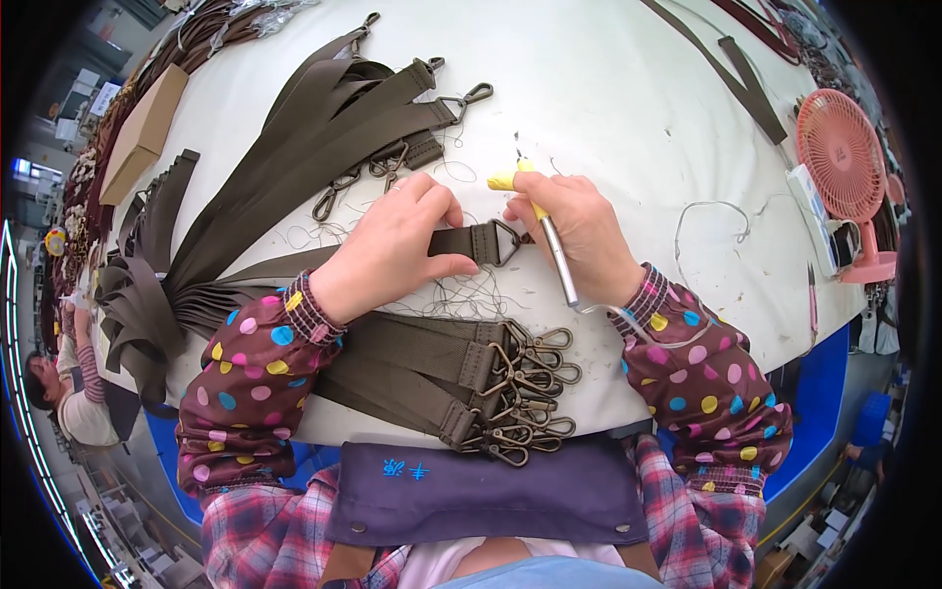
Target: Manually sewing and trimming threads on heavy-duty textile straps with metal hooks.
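Note:
A dark olive webbing strap [453, 243] lies across the table, with a metal ring [506, 241] at its stitched end. My left hand [388, 245] is bent over this strap, its thumb along the near edge and its fingers on the far side. In my right hand [584, 236] is a pen-shaped corded tool [555, 250] with a silver barrel, yellow wrapping and a thin tip pointing away from me. My right fingers are close to the strap's hardware, which they partly hide. Loose dark threads [461, 294] lie around the strap.
Nearer me lies a stack of straps with metal snap hooks [530, 393]. More straps [324, 128] spread over the far left, bunched at a pile [137, 304]. A cardboard box [144, 133] stands behind. To the right are a pink fan [841, 152] and a white power strip [812, 221].

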A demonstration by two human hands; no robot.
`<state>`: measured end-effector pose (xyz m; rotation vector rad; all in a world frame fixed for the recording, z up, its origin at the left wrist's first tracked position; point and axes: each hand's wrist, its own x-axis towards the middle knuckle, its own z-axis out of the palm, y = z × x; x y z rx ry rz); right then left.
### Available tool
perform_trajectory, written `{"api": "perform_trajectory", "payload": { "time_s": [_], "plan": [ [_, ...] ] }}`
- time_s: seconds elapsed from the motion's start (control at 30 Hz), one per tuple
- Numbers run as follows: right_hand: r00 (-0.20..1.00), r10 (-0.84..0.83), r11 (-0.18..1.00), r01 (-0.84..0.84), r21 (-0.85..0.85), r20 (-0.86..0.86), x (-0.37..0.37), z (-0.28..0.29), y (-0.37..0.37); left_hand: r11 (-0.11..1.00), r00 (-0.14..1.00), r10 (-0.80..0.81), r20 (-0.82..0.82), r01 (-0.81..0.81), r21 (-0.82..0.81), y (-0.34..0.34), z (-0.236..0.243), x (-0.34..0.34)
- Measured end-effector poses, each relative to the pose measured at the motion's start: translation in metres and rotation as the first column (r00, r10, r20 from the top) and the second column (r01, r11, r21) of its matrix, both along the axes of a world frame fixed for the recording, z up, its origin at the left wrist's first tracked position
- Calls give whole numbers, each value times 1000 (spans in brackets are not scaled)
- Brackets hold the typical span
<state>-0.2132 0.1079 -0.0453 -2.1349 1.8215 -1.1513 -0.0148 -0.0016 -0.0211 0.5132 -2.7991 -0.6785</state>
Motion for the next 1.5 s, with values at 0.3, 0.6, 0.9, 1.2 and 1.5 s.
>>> {"api": "perform_trajectory", "payload": {
  "time_s": [0.3,0.6,0.9,1.2,1.5],
  "plan": [
    [925,79,958,-173,228,372,28,13,23,735,993,-40,109,-44,677,20,36,29],
    [956,129,975,-171,143,262,7,7,14,986,835,-153,529,163,27,51,51,101],
    [967,26,985,-68,161,253,-1,8,2,948,836,-62,546,221,-230,61,53,99],
    [973,9,982,-52,179,230,0,2,8,924,846,-45,531,238,-301,72,50,101],
    [980,60,990,-82,114,188,-3,2,10,872,913,-40,406,231,-433,53,28,89]
  ]
}}
